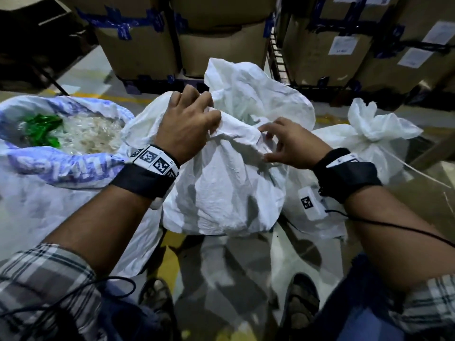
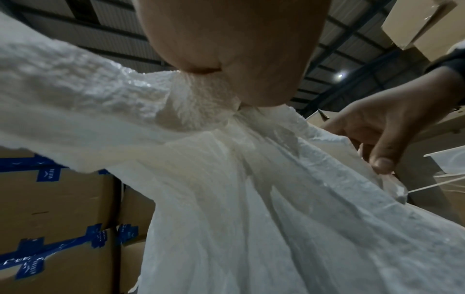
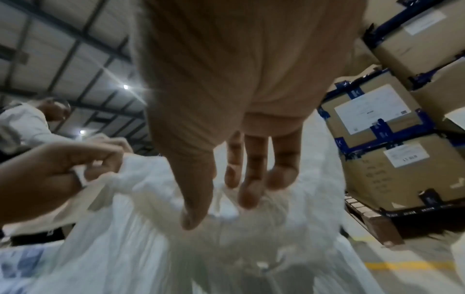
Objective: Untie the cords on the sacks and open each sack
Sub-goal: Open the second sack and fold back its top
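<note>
A white woven sack (image 1: 221,188) stands in front of me. My left hand (image 1: 197,112) grips its bunched top in a fist, and the left wrist view shows the cloth (image 2: 251,199) gathered under my palm. My right hand (image 1: 264,143) is at the sack's neck, its thumb and loosely spread fingers on either side of a fold (image 3: 151,238). I see no cord on this neck. To the right, a second white sack (image 1: 369,134) is tied shut, with a thin white cord (image 1: 418,171) trailing from it.
An opened blue-printed sack (image 1: 61,166) at the left holds clear plastic and something green. Stacked cardboard boxes (image 1: 216,45) with blue tape line the back. My sandalled feet (image 1: 300,299) stand on the grey floor. Another person (image 3: 25,123) is at the left.
</note>
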{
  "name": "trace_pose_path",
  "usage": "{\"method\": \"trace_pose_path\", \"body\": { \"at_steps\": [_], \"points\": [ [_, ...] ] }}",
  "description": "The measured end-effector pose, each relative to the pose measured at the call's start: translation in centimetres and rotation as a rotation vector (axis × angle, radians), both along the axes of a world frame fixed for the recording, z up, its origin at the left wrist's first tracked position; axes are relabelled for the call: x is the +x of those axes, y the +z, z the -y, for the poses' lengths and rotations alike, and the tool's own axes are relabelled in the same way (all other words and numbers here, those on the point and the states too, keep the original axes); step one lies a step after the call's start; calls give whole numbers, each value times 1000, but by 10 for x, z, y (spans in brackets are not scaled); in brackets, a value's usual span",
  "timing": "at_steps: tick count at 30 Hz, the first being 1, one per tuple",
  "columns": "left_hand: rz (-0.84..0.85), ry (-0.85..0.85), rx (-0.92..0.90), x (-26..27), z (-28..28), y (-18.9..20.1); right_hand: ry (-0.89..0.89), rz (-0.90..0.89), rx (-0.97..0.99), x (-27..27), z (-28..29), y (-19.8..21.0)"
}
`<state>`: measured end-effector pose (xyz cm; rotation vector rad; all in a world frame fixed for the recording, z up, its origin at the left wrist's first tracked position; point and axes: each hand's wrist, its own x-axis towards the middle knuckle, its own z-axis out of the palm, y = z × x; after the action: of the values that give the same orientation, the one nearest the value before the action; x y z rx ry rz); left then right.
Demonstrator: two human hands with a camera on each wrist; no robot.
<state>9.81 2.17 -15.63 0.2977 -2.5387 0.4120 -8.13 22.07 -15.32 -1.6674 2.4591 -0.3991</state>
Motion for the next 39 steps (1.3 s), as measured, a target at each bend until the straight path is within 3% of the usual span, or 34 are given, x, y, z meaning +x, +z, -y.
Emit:
{"method": "trace_pose_path", "body": {
  "at_steps": [4,6,9,11,13,16,18,20,24,26,29,34,36,39],
  "points": [
    [74,0,109,0,-8,3,45,-352,-124,6,4,-2],
    [100,-20,209,3,-10,3,58,-427,-221,3,3,2],
    [110,-42,349,4,-5,6,45,-387,-297,-2,-1,4],
    [71,-75,326,2,-2,9,71,-388,-298,-1,-1,2],
    [62,-143,347,0,-2,10,107,-383,-248,4,3,0],
    [123,-125,515,1,-4,11,32,-253,-77,8,8,-2],
    [208,-72,445,2,-5,10,-23,-297,-19,9,8,-3],
    [178,-60,327,5,-7,14,-23,-427,-117,10,5,1],
    [-193,-128,143,11,1,30,46,-670,-606,4,6,22],
    [-264,-147,82,11,3,29,119,-736,-661,4,11,24],
    [-186,-88,107,7,-2,13,203,-647,-528,7,14,15],
    [-147,-49,274,3,5,-6,189,-481,-149,7,9,-5],
    [-124,-114,359,0,9,-7,209,-406,-121,5,8,-9],
    [14,-192,441,0,6,-6,198,-350,-234,-2,7,-6]
  ]
}}
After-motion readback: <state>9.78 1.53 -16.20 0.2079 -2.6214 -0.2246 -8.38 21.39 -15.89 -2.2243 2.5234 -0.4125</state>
